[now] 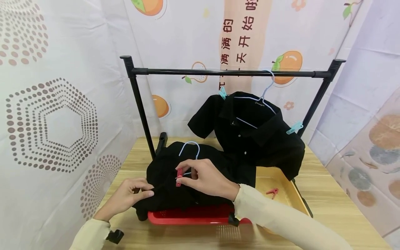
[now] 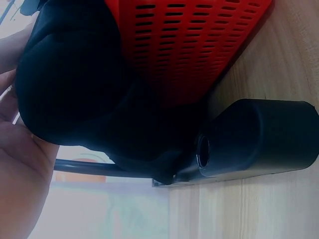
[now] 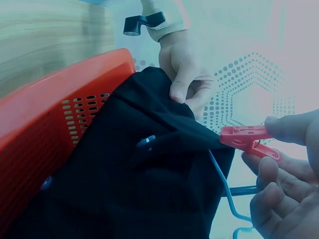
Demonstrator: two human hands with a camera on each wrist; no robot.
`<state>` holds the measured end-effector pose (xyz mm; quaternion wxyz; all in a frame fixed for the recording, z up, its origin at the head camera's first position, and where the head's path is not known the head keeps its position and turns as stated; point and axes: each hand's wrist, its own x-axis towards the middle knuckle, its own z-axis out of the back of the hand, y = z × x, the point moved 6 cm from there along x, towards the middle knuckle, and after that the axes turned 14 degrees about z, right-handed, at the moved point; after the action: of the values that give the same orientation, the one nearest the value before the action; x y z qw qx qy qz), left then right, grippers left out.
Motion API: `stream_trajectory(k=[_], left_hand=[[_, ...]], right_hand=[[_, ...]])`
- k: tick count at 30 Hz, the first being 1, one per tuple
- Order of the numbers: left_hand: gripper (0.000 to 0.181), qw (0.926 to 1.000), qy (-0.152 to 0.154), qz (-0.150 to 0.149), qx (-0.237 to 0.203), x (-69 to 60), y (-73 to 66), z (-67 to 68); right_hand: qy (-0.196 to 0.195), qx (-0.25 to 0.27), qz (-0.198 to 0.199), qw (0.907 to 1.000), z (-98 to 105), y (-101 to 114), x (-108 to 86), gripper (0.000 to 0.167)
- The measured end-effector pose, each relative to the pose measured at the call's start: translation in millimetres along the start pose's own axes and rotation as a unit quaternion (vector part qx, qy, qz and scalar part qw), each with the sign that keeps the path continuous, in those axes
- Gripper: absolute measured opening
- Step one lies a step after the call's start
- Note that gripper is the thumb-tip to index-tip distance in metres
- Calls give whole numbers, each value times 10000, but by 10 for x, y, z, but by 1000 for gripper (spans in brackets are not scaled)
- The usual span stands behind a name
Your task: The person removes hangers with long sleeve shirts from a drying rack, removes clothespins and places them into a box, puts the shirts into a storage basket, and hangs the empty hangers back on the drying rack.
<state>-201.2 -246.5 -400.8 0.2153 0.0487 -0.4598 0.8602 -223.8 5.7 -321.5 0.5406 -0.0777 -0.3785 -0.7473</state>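
A black garment [image 1: 168,191] lies over the red basket [image 1: 200,221], with a light blue hanger [image 1: 198,148] at its collar area. My right hand [image 1: 206,177] pinches a red clothespin [image 1: 179,177] above the cloth; in the right wrist view the clothespin [image 3: 245,135] is at the cloth's edge beside the hanger [image 3: 225,185]. At the garment's left side my left hand [image 1: 129,194] pinches the black cloth between thumb and fingers, as the right wrist view of that hand [image 3: 185,69] also shows.
A black rack [image 1: 200,72] stands behind. From its bar hangs a black shirt [image 1: 250,139] on a light blue hanger, with blue clothespins [image 1: 294,127] at its shoulders. A yellow tray [image 1: 265,173] at the right holds a red clothespin [image 1: 273,192]. Rack feet stand near the basket.
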Motion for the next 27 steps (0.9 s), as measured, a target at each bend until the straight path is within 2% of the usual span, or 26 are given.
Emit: stream_trajectory(k=[9,20,27], left_hand=[[22,10000,28,-60,-60,-3,-6,5],[20,9997,42,215,-45,-62,17,17],[21,10000,-18,40,-83,-29,-13,-4]], right_hand=[[-321,-66,16,9995,140,-64,-129,30],[-411,123,-27,9991,191,-134,-311,30],[-449,187,-117,9987,309,-188,-440,30]])
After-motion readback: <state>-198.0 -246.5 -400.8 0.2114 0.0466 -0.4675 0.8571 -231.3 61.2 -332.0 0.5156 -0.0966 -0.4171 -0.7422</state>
